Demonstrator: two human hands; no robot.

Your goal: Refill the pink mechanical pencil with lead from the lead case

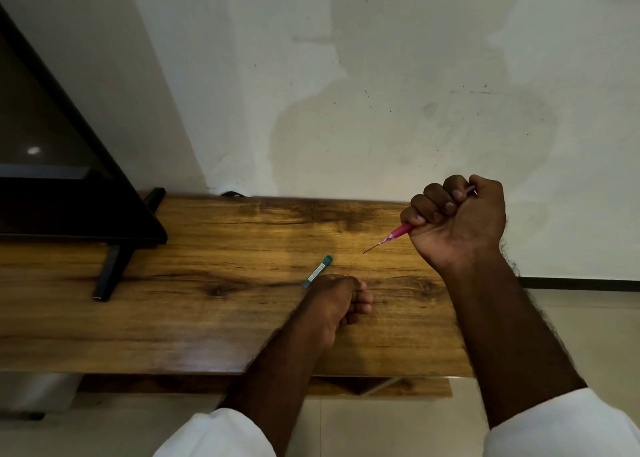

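The right hand (457,221) is raised above the counter (207,318), fingers curled in a fist round the pink mechanical pencil (401,230); its tip slants down and left, a thin lead (372,248) jutting out; lower and to the left, the left hand (337,301) rests on the counter with fingers curled under, whether round anything I cannot tell; the teal lead case (317,271) lies flat just beyond its knuckles, near end at the hand; a dark screen (52,179) stands far left.

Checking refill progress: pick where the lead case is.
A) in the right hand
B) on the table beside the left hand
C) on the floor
B: the lead case lies on the table by the left hand; the right hand grips only the pink pencil.
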